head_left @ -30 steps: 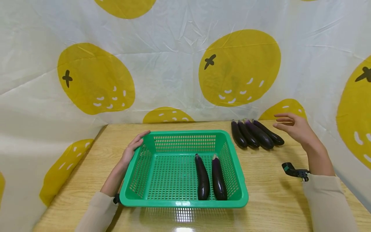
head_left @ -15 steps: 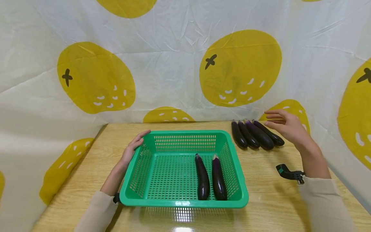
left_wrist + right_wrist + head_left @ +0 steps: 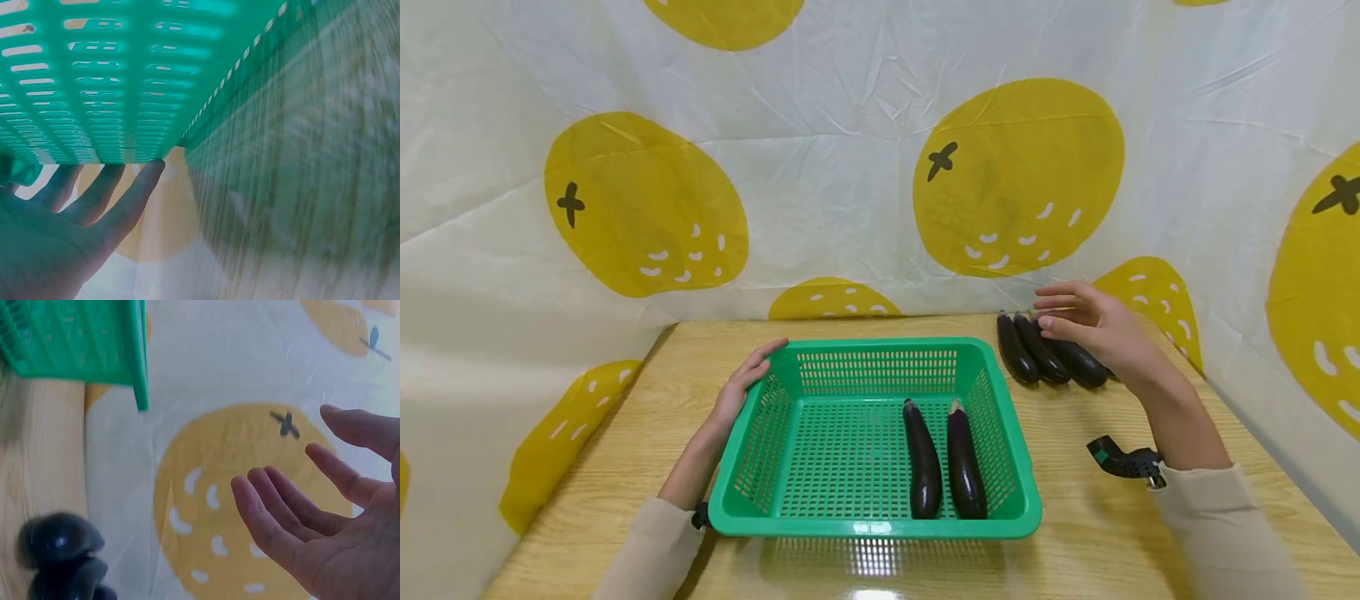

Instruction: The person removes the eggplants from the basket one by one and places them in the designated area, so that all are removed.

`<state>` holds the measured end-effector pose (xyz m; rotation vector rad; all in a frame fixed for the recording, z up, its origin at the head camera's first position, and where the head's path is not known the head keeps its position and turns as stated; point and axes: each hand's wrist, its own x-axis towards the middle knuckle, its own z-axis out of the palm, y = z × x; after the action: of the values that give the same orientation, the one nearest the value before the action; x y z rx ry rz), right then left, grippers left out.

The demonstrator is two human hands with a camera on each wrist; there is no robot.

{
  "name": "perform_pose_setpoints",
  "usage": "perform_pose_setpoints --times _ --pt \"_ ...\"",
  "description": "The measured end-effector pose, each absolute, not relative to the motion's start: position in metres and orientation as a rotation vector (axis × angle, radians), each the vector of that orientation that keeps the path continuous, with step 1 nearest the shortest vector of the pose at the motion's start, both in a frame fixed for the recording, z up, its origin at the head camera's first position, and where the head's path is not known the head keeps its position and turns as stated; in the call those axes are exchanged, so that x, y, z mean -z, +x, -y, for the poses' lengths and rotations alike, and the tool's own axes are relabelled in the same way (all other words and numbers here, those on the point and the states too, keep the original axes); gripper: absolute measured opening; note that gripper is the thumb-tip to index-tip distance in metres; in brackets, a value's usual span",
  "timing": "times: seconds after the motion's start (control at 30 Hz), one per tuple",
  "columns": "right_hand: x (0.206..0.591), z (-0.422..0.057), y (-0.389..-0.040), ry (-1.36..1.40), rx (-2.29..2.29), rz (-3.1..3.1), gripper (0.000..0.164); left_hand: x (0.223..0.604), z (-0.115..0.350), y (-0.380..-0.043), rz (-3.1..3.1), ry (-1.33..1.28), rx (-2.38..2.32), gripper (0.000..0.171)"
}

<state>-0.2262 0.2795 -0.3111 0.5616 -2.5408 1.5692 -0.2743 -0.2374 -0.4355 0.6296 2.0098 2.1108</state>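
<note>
My left hand [image 3: 741, 387] rests on the left rim of a green plastic basket [image 3: 872, 527], near its far corner. In the left wrist view its fingers [image 3: 128, 203] extend straight against the outside of the slotted wall. Two dark purple eggplants lie side by side in the basket's right half, a left one [image 3: 924, 467] and a right one [image 3: 966, 467]. My right hand [image 3: 1097, 329] hovers over a row of several eggplants [image 3: 1048, 358] at the back right, partly covering them. The right wrist view shows its fingers spread and slightly bent, with nothing between them.
A wood-grain table [image 3: 1097, 533] carries the basket and the eggplants. Behind it hangs a white cloth [image 3: 827, 200] printed with yellow fruit, which also closes off both sides. A black wrist camera mount [image 3: 1123, 458] sticks out from the right wrist.
My right hand has moved left, from beside the row of eggplants to above it, now covering the rightmost ones in part. The left hand, the basket and the eggplants have stayed put.
</note>
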Motion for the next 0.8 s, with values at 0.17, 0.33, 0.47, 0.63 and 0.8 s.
perform_pose_setpoints --times 0.17,0.33,0.47,0.63,0.8 --pt "0.311 -0.264 -0.223 0.660 -1.632 2.515 0.042 0.437 0.237 -0.275 -2.014 0.615 -2.107 0.055" --pt "0.312 -0.248 -0.222 0.750 -1.711 2.558 0.045 0.439 0.238 -0.275 -2.013 0.611 -2.111 0.054" --pt "0.311 -0.234 -0.224 0.803 -1.730 2.667 0.045 0.439 0.238 -0.274 -2.005 0.619 -2.115 0.054" --pt "0.308 -0.213 -0.230 0.905 -1.732 2.801 0.044 0.438 0.238 -0.274 -2.007 0.627 -2.112 0.054" --pt "0.305 -0.192 -0.234 0.950 -1.754 2.958 0.046 0.436 0.237 -0.275 -2.028 0.608 -2.102 0.054"
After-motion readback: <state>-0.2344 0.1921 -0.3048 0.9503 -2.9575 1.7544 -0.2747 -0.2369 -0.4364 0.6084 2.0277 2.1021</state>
